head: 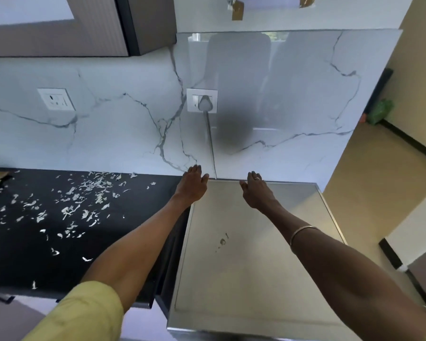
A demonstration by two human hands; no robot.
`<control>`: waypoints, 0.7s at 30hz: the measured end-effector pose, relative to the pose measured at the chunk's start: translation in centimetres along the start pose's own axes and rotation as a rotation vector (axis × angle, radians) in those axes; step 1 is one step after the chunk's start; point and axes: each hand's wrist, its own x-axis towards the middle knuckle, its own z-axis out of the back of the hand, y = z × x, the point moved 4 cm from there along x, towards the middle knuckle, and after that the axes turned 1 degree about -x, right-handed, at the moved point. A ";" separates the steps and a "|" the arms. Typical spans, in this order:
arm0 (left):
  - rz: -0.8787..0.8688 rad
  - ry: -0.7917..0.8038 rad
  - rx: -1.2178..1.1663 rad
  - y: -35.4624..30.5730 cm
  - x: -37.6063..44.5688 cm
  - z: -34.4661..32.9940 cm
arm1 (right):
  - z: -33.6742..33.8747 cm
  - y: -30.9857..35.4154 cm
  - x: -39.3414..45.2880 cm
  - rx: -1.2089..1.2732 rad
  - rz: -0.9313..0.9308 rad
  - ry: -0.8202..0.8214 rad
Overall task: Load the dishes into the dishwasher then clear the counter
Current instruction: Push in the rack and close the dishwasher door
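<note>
Reaching with both arms over the steel dishwasher (256,254) top toward its back edge, left hand (191,187) and right hand (257,193) with fingers released, holding nothing. Probably finishing the loading step; no dishes showing. Next: turning left, gathering the scattered peelings (84,200) littering the black desk (22,254).
</note>
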 end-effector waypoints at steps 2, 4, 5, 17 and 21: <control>-0.015 -0.037 0.042 -0.2 2.1 0.9 | 0.9 0.2 2.6 -0.004 0.014 -0.015; -0.025 -0.053 0.095 -0.1 4.1 1.9 | 2.0 0.6 4.7 0.008 0.022 -0.032; -0.023 -0.063 0.103 0.0 5.2 2.7 | 2.6 0.8 5.9 0.008 0.037 -0.046; -0.101 -0.159 0.230 -0.1 16.4 8.2 | 6.2 3.5 13.6 0.026 0.150 -0.160; -0.128 -0.153 0.214 -0.3 19.2 8.3 | 6.5 3.6 15.4 0.035 0.131 -0.184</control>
